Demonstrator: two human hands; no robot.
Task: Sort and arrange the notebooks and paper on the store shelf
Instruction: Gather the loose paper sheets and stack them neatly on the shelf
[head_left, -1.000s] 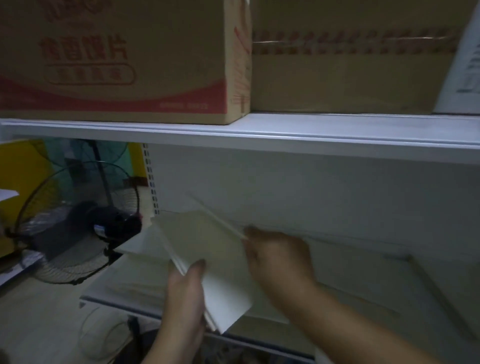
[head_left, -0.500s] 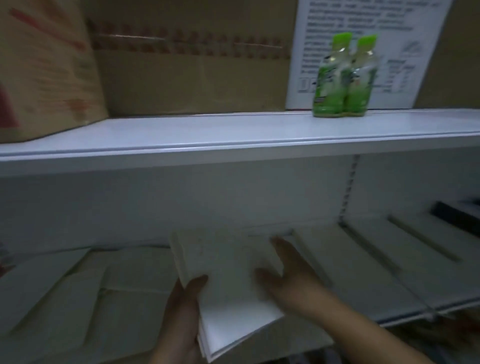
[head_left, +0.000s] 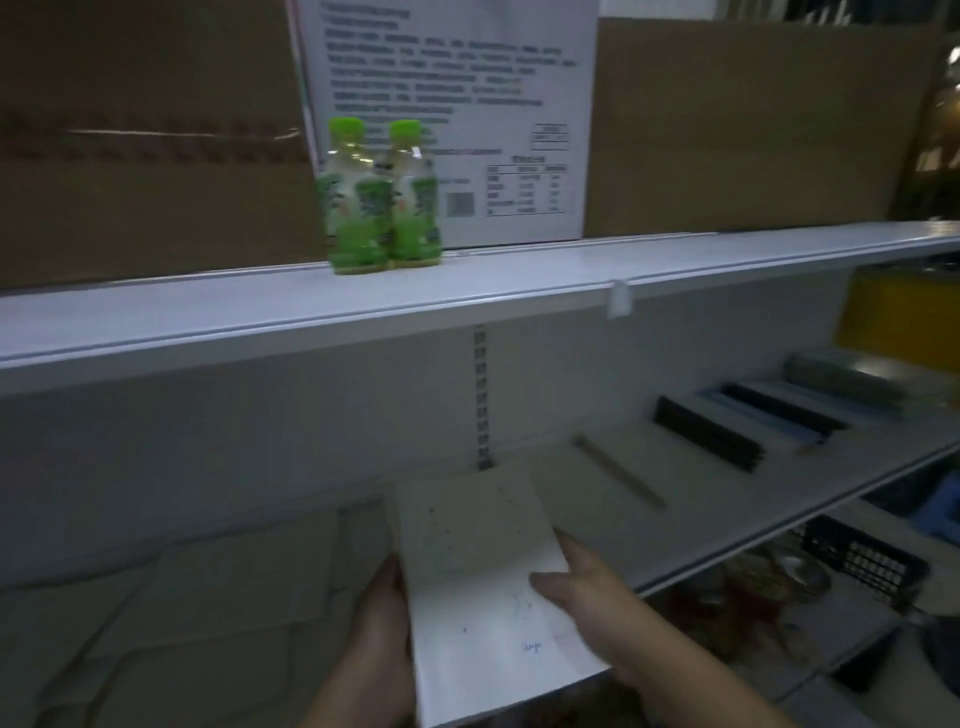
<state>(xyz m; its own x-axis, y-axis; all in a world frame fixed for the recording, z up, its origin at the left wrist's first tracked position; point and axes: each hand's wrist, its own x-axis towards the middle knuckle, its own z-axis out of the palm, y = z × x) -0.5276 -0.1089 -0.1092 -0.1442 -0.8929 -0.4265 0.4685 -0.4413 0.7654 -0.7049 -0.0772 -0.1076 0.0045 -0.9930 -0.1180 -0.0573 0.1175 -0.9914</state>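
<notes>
Two hands, head view. Both are holding a paper stack (head_left: 483, 587) above the front edge of the lower shelf (head_left: 727, 525), its far end tilting in over the shelf.

- The left hand (head_left: 379, 623) is gripping the stack's left edge, thumb lying along it. The other fingers are hiding underneath, so I cannot tell their spread.
- The right hand (head_left: 587, 597) is pinching the right edge, thumb lying on the top sheet.
- Dark notebooks (head_left: 706, 441) are lying on the shelf farther right, and a black basket (head_left: 862, 558) is sitting below it.

Risks, as judged:
- The sheets are looking loose. A slackening pinch could be letting the lower ones slide out below the shelf.
- The near end is overhanging the shelf's front edge. Releasing too early could be tipping the stack off.
- The lighting is dim, making misalignment likely.
</notes>
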